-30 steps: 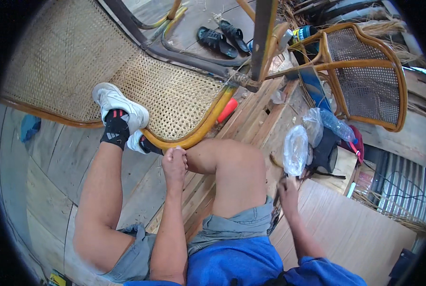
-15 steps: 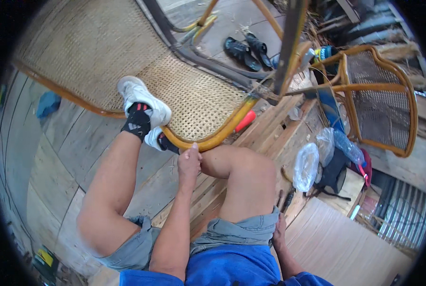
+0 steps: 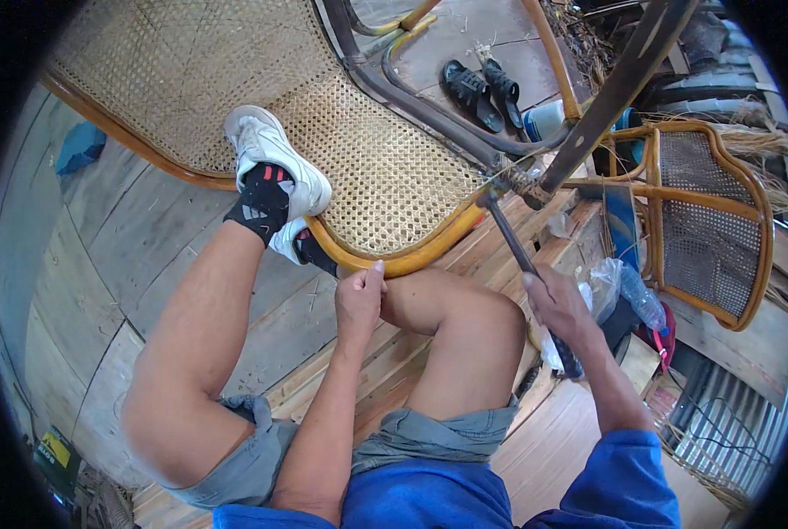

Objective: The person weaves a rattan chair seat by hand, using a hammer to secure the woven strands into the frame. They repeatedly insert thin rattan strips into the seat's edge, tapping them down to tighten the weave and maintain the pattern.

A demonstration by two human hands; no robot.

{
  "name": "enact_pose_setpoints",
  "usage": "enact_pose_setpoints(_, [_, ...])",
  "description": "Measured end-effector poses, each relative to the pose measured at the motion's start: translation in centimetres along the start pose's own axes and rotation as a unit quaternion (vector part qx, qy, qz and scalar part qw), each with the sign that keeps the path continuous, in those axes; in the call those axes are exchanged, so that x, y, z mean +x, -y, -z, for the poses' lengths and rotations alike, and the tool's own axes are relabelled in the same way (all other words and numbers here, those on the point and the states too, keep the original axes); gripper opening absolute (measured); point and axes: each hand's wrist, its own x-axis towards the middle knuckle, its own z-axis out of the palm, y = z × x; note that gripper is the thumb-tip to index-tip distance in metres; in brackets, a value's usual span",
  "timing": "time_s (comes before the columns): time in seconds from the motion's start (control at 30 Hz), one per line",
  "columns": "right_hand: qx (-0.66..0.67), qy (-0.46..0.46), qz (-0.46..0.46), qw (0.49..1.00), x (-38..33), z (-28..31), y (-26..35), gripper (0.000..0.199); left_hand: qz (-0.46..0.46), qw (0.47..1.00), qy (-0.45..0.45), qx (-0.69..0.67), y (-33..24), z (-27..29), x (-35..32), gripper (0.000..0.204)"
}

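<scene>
A rattan chair with a woven cane panel (image 3: 385, 167) and a yellow-brown curved frame lies tilted across my legs. My left hand (image 3: 359, 301) is closed on the rounded near end of that frame, thumb on top. In my right hand (image 3: 560, 304) I hold a hammer (image 3: 510, 231) by its dark handle. Its head is at the frame's corner, beside a wrapped joint (image 3: 524, 182); whether it touches the rail cannot be made out. My left foot, in a white shoe (image 3: 279, 163), rests against the cane panel.
A smaller woven rattan piece (image 3: 709, 220) stands at the right. Near it lie a plastic bottle (image 3: 643, 298) and a clear bag (image 3: 604, 286). Black sandals (image 3: 482, 93) sit on the plank floor beyond the chair. A blue object (image 3: 80, 148) lies far left.
My right hand has come up from beside my thigh with the hammer, whose head is now at the chair's corner. My left hand keeps its grip; the whole view has shifted slightly.
</scene>
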Motion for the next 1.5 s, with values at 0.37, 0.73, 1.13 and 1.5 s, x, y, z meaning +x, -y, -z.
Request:
enact_pose_setpoints(0.37, [-0.174, -0.026, 0.047, 0.983, 4.0, -1.3, 1.6, 0.034, 0.010, 1.000, -0.012, 0.016, -1.0, 0.1, -0.1, 0.046])
enact_pose_setpoints(0.73, [-0.218, -0.003, 0.010, 0.976, 4.7, -1.7, 1.4, 0.035, 0.006, 1.000, -0.014, 0.023, -1.1, 0.2, -0.3, 0.045])
enact_pose_setpoints(1.13, [-0.011, -0.096, -0.017, 0.995, -1.7, -2.2, -1.1, 0.038, 0.004, 1.000, -0.016, 0.027, -0.2, 0.3, 0.0, 0.049])
enact_pose_setpoints(1.5, [0.122, -0.141, -0.141, 0.972, -23.7, -21.3, -13.3, 0.023, 0.087, 0.995, -0.009, 0.043, -0.9, 0.8, -0.1, 0.051])
